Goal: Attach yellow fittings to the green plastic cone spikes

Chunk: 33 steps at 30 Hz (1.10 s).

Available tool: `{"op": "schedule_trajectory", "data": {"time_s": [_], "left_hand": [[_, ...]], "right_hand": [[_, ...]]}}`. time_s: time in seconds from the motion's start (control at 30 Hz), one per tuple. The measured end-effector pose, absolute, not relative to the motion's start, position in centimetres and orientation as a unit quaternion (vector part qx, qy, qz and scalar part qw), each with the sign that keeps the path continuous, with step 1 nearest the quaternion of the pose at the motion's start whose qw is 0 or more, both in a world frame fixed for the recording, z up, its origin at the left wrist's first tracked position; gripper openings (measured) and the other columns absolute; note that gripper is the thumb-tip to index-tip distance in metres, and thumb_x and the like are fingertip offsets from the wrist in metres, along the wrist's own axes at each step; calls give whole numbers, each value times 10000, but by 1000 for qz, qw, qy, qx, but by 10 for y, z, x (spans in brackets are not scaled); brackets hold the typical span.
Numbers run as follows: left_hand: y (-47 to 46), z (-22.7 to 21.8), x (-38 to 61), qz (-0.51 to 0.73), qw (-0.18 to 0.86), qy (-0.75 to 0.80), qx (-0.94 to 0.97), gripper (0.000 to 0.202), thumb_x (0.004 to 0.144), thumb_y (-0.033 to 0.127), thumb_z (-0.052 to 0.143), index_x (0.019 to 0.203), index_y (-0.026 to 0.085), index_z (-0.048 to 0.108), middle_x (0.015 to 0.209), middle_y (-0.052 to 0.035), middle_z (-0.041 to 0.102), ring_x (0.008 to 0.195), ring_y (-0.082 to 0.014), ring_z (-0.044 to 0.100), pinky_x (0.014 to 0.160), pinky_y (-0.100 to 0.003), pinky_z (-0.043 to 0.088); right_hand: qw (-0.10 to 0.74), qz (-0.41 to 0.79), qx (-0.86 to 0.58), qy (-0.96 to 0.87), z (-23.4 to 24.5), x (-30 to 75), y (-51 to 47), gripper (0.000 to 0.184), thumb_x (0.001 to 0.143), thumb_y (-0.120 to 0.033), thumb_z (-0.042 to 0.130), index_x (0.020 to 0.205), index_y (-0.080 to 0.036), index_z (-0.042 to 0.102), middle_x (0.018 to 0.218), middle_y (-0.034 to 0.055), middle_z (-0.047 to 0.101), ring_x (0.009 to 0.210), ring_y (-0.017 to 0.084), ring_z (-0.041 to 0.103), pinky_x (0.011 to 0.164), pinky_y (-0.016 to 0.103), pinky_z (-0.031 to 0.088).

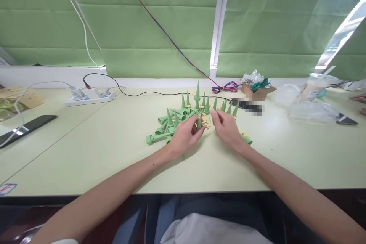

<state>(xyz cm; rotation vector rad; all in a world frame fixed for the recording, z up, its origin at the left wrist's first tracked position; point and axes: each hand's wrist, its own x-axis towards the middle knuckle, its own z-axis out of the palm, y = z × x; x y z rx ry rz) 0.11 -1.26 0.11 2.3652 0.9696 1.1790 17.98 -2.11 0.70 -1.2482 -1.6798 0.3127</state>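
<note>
My left hand (185, 136) is closed around a green plastic watering spike (199, 123), its pointed tip up between thumb and fingers. To its right, my right hand (228, 127) is pinched shut; whatever lies between its thumb and fingers is too small or hidden to name. Small yellow plastic pieces (207, 125) are scattered on the table between the hands. Beyond and left of my left hand lies a heap of green spikes (160, 137), some on their sides. Several cone-shaped spikes (215, 104) stand upright behind the hands, and one tall spike (197, 93) rises above them.
A power strip (90, 98) and a dark phone (31, 127) with cables lie left. At the back right are a small cardboard box (259, 92), coiled red-blue wire (227, 87), a lidded drink cup (312, 88) and clear plastic bags (313, 111). Another person's hand (360, 98) shows far right.
</note>
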Motion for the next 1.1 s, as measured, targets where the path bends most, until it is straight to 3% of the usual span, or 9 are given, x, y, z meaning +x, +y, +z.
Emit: {"op": "schedule_trajectory", "data": {"time_s": [0.17, 0.33, 0.5, 0.77, 1.1], "left_hand": [[-14, 1, 3, 397, 250, 370, 802, 368, 909, 275, 596, 1228, 223, 420, 756, 53, 601, 523, -88, 533, 537, -209, 419], [-14, -1, 3, 373, 251, 374, 811, 462, 882, 207, 570, 1311, 224, 398, 656, 77, 559, 524, -106, 511, 535, -207, 377], [-16, 1, 3, 348, 261, 379, 817, 483, 876, 188, 558, 1335, 217, 411, 578, 95, 499, 516, -115, 496, 540, -212, 356], [-15, 2, 2, 313, 252, 393, 827, 554, 869, 156, 535, 1402, 209, 394, 603, 74, 528, 537, -135, 499, 571, -228, 371], [-15, 0, 1, 300, 234, 387, 840, 578, 908, 134, 445, 1467, 212, 319, 858, -19, 689, 628, -157, 580, 672, -270, 454]], "right_hand": [[506, 190, -445, -714, 9, 177, -30, 292, 1022, -458, 428, 882, -221, 525, 635, -25, 478, 533, 135, 423, 518, 278, 331], [460, 192, -426, -755, 5, 170, -32, 167, 974, -373, 536, 1011, -213, 570, 652, -28, 529, 546, 143, 480, 565, 290, 392], [457, 188, -427, -758, 3, 170, -31, 114, 951, -321, 563, 974, -210, 584, 665, -18, 553, 544, 146, 501, 562, 295, 398], [453, 214, -419, -757, 1, 172, -28, 97, 942, -290, 565, 990, -207, 577, 752, -9, 612, 517, 126, 515, 552, 292, 401], [442, 179, -417, -773, 0, 172, -28, 82, 969, -288, 532, 927, -221, 554, 767, -8, 615, 543, 127, 483, 573, 287, 396]]}}
